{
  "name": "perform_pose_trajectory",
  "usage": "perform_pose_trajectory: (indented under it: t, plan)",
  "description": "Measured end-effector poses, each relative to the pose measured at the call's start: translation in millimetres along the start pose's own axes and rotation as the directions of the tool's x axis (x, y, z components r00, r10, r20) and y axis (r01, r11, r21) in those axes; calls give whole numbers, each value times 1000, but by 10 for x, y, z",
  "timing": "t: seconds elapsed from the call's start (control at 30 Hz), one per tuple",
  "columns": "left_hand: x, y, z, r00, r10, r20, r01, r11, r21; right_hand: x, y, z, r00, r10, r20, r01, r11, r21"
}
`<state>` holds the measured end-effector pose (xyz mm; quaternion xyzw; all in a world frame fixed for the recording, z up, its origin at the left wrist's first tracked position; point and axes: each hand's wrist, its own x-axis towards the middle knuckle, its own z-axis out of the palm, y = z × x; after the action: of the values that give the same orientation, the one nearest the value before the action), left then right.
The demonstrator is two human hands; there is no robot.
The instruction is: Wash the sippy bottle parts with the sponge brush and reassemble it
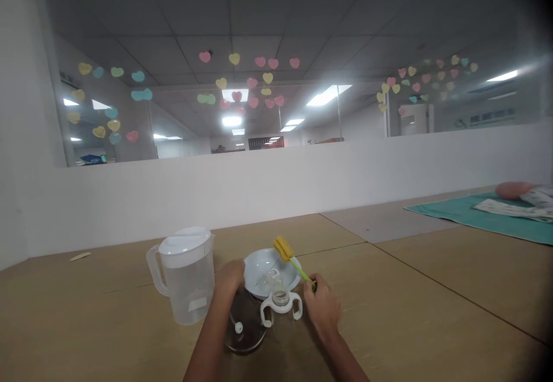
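Observation:
My right hand [323,306] is closed around the green handle of a bottle brush [284,248]. The brush's yellow sponge head points up and left, above the far right rim of a white bowl [253,265]. My left hand [232,275] is at the bowl's left rim, its fingers mostly hidden and blurred. Inside the bowl lie clear and white parts [272,278] that I cannot make out fully. In front of the bowl stands a clear baby bottle [281,316], uncapped, with two white side handles. Left of it is a dark round tray [245,344] bearing a small white piece [238,328].
A lidded translucent pitcher [190,287] stands left of my left arm. A flat, pale wooden piece [80,256] lies at the far left. A green cloth [492,215] with a pink item [513,190] is at the far right. A white wall [259,186] with a window borders the table.

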<state>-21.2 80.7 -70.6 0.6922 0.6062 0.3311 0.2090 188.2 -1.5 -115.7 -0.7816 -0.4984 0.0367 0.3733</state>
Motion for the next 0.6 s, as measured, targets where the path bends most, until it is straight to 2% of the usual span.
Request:
perform_pose_trajectory:
  t: [0.13,0.27,0.33,0.43,0.47,0.53,0.6]
  plan:
    - [-47,156,245,997,79,5,-79,991,103,6,1,-5,1000,10,23,-10,1000,-13]
    - [-70,146,462,988,142,60,-149,978,144,20,11,3,1000,14,26,-13,1000,-23]
    - [-50,105,485,986,146,79,-155,979,129,27,21,13,1000,5,12,-4,1000,-15]
    - [25,87,408,987,157,43,-159,985,73,29,44,41,999,-27,-33,28,1000,13]
    - [54,98,367,987,158,13,-158,987,19,26,55,56,997,-55,-58,57,998,30]
    - [102,136,288,991,126,-54,-134,970,-203,16,82,99,981,-149,-125,159,985,73]
    - [126,177,239,995,64,-81,-94,885,-457,6,114,151,944,-268,-192,290,952,101]
